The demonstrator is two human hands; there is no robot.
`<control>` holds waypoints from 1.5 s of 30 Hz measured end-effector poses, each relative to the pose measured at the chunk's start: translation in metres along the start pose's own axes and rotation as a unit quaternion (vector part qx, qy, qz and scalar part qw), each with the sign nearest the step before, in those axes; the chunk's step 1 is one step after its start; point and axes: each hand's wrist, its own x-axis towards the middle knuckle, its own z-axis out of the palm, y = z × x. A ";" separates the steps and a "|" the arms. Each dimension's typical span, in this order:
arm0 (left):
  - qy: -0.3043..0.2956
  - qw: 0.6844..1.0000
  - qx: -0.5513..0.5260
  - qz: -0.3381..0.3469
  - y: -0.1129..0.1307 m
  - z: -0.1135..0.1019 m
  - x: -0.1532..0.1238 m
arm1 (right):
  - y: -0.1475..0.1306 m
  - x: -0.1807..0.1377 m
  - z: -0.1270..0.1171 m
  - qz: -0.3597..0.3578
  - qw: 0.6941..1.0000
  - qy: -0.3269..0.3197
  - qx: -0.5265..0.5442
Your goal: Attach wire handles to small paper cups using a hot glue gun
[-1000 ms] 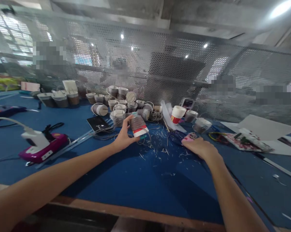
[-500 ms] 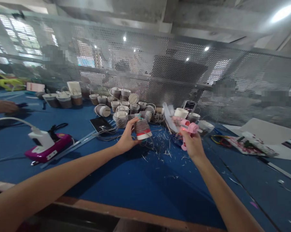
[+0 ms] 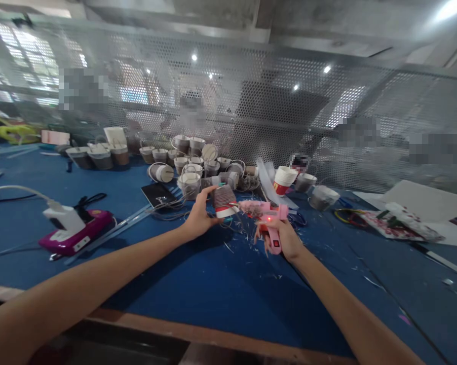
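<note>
My left hand (image 3: 200,219) grips a paper cup (image 3: 224,195) by its ends, tipped on its side or upside down. Grey-brown cord is wound around most of the cup, leaving a red and white band bare. In my right hand (image 3: 285,237) is a pink hot glue gun (image 3: 264,210) with a small red light lit. Its nozzle points left and meets or nearly meets the cup at the edge of the cord. Loose cord (image 3: 247,185) lies in a tangle behind the cup.
Cord-wrapped cups with handles (image 3: 190,183) crowd the table's back. Stacked paper cups (image 3: 284,178) stand right of them, near clear plastic strips (image 3: 268,185). A purple power strip (image 3: 78,230) with a white plug sits left, a black phone-like slab (image 3: 158,195) nearer the middle. Scraps litter the blue table (image 3: 198,294).
My right hand has brought the glue gun left and down to the cup, turning its nozzle toward it. My left hand keeps the cup nearly in place. A co-worker's hand at far left has gone.
</note>
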 end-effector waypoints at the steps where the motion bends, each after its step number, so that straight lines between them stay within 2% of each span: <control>1: 0.000 1.000 -0.001 0.003 0.000 0.000 0.000 | 0.001 0.001 0.000 0.002 1.000 0.002 0.002; 13: -0.019 0.997 0.009 0.077 0.006 -0.002 0.000 | 0.004 -0.002 0.005 0.002 1.000 0.007 0.007; 20: -0.003 0.998 -0.028 0.061 0.003 0.000 -0.001 | 0.002 -0.002 0.003 0.001 1.000 0.010 -0.009; 27: 0.015 0.998 -0.062 0.030 0.001 0.002 -0.001 | 0.000 0.001 -0.002 -0.003 0.999 0.044 0.004; 36: 0.019 0.996 -0.081 0.040 0.001 0.004 -0.001 | 0.000 0.004 -0.002 -0.009 0.998 0.063 -0.008; 39: 0.013 0.995 -0.085 0.043 0.002 0.004 -0.001 | -0.001 0.006 -0.005 0.000 0.995 0.080 -0.055; 41: 0.016 0.996 -0.076 0.042 0.002 0.004 -0.001 | -0.002 0.007 -0.009 0.004 0.978 0.122 -0.167; 42: 0.020 0.997 -0.067 0.039 0.002 0.004 -0.001 | -0.003 0.007 -0.012 0.001 0.955 0.158 -0.253; 43: 0.023 0.998 -0.056 0.036 0.003 0.003 -0.001 | -0.004 0.007 -0.015 -0.003 0.917 0.200 -0.346; 45: 0.025 0.999 -0.032 0.034 0.004 0.002 -0.001 | -0.003 0.007 -0.021 0.002 0.818 0.282 -0.501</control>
